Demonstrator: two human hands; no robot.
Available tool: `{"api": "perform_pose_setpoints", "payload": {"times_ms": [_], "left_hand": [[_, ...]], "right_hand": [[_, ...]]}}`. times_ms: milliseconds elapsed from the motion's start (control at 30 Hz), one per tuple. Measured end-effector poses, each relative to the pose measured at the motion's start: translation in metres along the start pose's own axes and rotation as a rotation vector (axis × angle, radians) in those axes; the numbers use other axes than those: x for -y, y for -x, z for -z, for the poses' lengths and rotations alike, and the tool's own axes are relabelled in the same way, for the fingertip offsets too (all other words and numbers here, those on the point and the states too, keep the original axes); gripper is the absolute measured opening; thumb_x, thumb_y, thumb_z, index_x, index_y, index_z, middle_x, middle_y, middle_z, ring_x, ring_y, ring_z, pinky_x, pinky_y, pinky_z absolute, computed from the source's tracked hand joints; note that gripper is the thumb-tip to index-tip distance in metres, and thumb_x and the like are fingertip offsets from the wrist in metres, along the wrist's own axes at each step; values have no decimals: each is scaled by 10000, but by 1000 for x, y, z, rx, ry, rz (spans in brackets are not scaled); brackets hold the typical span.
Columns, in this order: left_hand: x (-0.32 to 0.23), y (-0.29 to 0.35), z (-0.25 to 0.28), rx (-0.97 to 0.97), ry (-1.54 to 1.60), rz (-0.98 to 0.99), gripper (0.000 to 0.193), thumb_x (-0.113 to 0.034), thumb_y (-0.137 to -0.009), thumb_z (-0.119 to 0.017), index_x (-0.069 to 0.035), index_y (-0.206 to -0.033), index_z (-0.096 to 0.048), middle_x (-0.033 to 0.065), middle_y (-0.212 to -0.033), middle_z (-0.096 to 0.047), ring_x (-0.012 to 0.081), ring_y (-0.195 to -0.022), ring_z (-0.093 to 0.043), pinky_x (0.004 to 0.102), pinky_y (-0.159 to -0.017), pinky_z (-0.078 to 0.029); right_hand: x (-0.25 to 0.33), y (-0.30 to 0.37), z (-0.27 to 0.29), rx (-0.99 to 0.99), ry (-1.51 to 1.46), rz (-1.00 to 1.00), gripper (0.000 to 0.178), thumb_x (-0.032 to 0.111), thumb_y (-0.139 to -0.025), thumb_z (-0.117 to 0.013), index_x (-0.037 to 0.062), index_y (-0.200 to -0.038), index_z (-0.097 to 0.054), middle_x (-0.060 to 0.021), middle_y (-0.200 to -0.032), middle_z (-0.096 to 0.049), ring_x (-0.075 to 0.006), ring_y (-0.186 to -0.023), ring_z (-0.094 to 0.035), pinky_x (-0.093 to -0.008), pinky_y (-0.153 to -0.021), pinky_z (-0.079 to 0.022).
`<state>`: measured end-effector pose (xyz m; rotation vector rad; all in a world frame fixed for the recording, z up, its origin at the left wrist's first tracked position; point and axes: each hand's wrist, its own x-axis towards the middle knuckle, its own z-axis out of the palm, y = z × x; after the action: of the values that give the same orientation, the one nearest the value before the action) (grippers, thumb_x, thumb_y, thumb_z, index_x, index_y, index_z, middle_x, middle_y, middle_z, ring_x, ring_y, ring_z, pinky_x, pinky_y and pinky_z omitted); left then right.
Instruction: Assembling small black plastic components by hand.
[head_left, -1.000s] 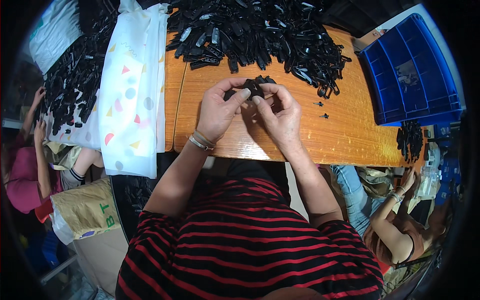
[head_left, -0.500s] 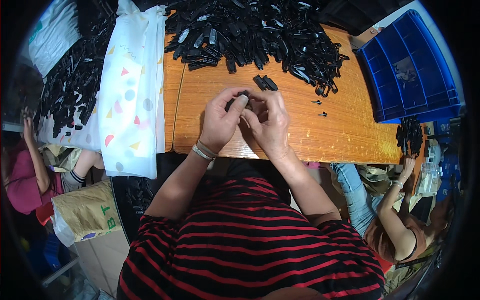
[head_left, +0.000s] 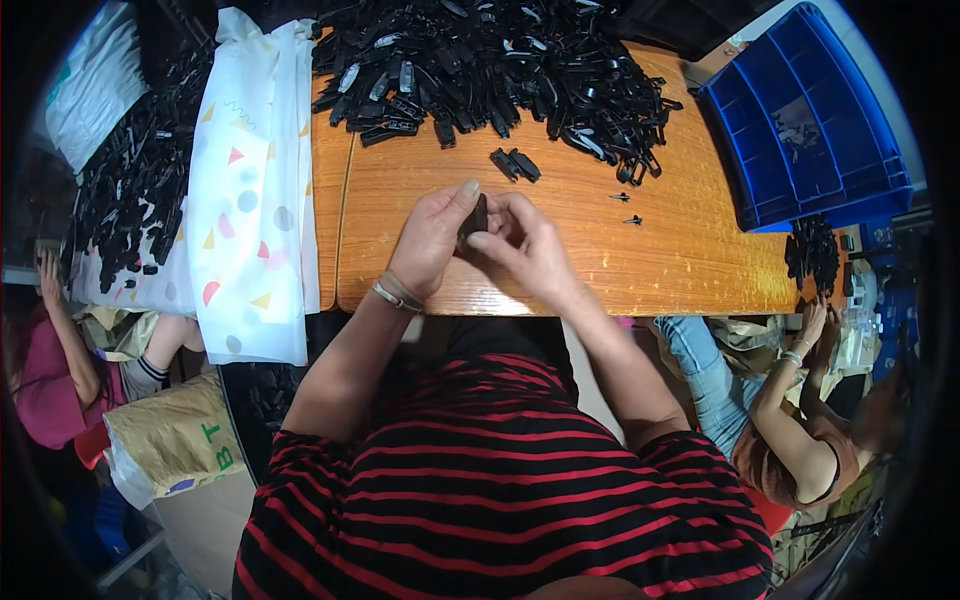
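Between my two hands is a small dark oblong plastic piece, held on end above the near part of the wooden table. My left hand grips it from the left, with the thumb raised along its top. From the other side, the curled fingers and thumb of my right hand pinch it. A pair of similar black oblong pieces lies just beyond my hands. Off to the right are two tiny black pin-like parts. My fingers cover some of the held piece.
A big heap of black plastic pieces covers the table's far side. White patterned sheeting drapes over the left, beside another black heap. A blue compartment tray leans at the right. Co-workers sit on both sides.
The held piece now stands more upright and shows more between my hands. My left thumb has lifted to its top, and my right thumb presses lower. The whole view has shifted slightly.
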<state>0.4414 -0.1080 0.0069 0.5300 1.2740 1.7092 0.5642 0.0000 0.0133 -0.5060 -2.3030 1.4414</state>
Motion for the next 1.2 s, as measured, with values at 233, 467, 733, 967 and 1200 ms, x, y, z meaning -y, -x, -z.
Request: {"api": "perform_pose_setpoints", "payload": {"times_ms": [233, 467, 733, 967, 1200], "left_hand": [[-18, -39, -3, -59, -652, -204, 161, -146, -857, -701, -74, -986, -637, 19, -706, -587, 114, -648, -583, 234, -584, -459], [-11, -66, -3, -119, -1452, -531, 224, -117, -786, -723, -105, -996, -647, 70, -956, -609, 284, -790, -624, 383, -666, -506], [-11, -54, 1, -104, -1304, -596, 168, -88, -786, -716, -75, -925, -621, 78, -863, -617, 260, -760, -637, 358, -660, -507], [-17, -37, -3, -74, -792, -606, 192, -55, -821, -695, -41, -1000, -630, 7, -826, -631, 102, -685, -610, 258, -601, -483], [-19, -13, -11, -36, -31, -261, 251, -123, -863, -716, 3, -1061, -626, 8, -888, -648, 37, -681, -593, 180, -544, -450]], "right_hand": [[-40, -43, 88, -381, 788, 64, 286, 175, -845, -700, 14, -1076, -653, -148, -902, -643, -288, -727, -642, -391, -666, -518], [-42, -54, 89, -338, 955, -1, 193, 131, -809, -711, 38, -969, -657, -153, -958, -611, -361, -778, -636, -441, -667, -505], [-40, -40, 88, -392, 781, 128, 119, 84, -815, -689, 28, -887, -611, -163, -927, -631, -361, -763, -634, -425, -643, -517], [13, -26, 44, -258, 401, 309, 255, 50, -836, -693, 15, -1081, -631, -127, -935, -652, -223, -718, -644, -301, -654, -519], [17, -18, 15, -215, -54, 127, 221, 24, -880, -665, -31, -1088, -614, -65, -913, -651, -71, -684, -594, -225, -594, -488]]}}
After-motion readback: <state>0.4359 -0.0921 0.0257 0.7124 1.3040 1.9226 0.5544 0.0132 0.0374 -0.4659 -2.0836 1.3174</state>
